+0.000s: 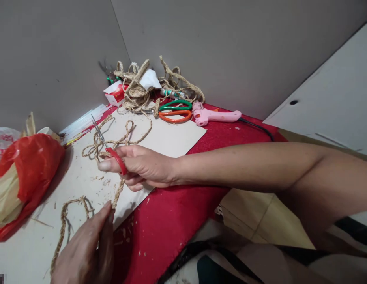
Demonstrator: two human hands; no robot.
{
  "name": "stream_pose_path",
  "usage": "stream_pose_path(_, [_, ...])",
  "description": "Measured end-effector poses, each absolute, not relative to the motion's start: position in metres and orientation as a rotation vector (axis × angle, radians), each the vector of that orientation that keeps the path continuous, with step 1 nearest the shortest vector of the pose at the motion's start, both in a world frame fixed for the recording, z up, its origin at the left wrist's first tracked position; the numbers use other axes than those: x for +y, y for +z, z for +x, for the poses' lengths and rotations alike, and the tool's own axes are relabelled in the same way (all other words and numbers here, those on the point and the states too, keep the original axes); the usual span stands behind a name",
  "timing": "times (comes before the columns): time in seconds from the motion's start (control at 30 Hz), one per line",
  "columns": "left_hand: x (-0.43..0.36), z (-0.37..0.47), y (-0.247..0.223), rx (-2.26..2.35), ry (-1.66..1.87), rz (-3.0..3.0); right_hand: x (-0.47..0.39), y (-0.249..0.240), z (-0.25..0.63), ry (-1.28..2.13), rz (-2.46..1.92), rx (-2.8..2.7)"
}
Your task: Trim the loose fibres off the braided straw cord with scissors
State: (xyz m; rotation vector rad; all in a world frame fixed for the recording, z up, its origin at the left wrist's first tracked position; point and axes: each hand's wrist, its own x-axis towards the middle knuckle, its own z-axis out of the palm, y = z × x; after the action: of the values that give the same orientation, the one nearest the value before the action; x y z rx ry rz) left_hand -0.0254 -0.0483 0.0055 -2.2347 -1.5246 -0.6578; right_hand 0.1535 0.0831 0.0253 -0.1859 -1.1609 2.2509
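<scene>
A pair of small red-handled scissors [117, 159] hangs in my right hand [142, 165], a thumb and fingers closed about the handle, the thin blades pointing up and to the left. My left hand [85, 248], lower down, pinches a braided straw cord [117, 194] between thumb and forefinger. The cord runs up behind my right hand, and another length of it [63, 225] loops on the board to the left. More thin cord [130, 130] curls on the white board [168, 136] past the scissors. My right hand hides part of the cord.
Against the grey wall lie a heap of braided cord [137, 88], a red and white box [115, 92], scissors with green and orange handles [175, 117] and a pink glue gun [216, 115] with a black cable. A red plastic bag [41, 161] of husks stands left, beside clear sticks [84, 121].
</scene>
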Motion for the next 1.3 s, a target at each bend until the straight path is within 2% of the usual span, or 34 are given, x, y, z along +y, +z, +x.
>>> stream_pose_path(0.1, [-0.046, -0.015, 0.012, -2.102, -0.920, -2.217, 0.086, 0.027, 0.154, 2.235, -0.200, -1.200])
stream_pose_path(0.2, [-0.041, 0.000, 0.021, -2.758, -1.726, -1.963, 0.094, 0.025, 0.154, 2.186, -0.319, -1.289])
stream_pose_path(0.27, [-0.036, 0.002, 0.026, -2.930, -2.249, -1.697, 0.103, 0.024, 0.155, 2.115, -0.414, -1.336])
stream_pose_path(0.33, [-0.032, -0.002, 0.028, -2.951, -2.443, -1.620, 0.111, 0.022, 0.156, 1.994, -0.549, -1.368])
stream_pose_path(0.43, [-0.029, -0.013, 0.025, -2.892, -2.539, -1.605, 0.115, 0.021, 0.158, 1.735, -0.640, -1.595])
stream_pose_path(0.6, [-0.029, -0.019, 0.022, -2.845, -2.644, -1.540, 0.100, 0.018, 0.162, 1.154, -0.521, -2.201])
stream_pose_path(0.73, [-0.028, -0.018, 0.024, -2.797, -2.711, -1.513, 0.093, 0.016, 0.163, 0.826, -0.517, -2.425])
stream_pose_path(1.03, [-0.029, -0.020, 0.024, -2.787, -2.732, -1.486, 0.094, 0.017, 0.166, 0.590, -0.552, -2.701])
stream_pose_path(1.3, [-0.030, -0.018, 0.023, -2.782, -2.697, -1.440, 0.090, 0.020, 0.166, 0.204, -0.633, -2.793])
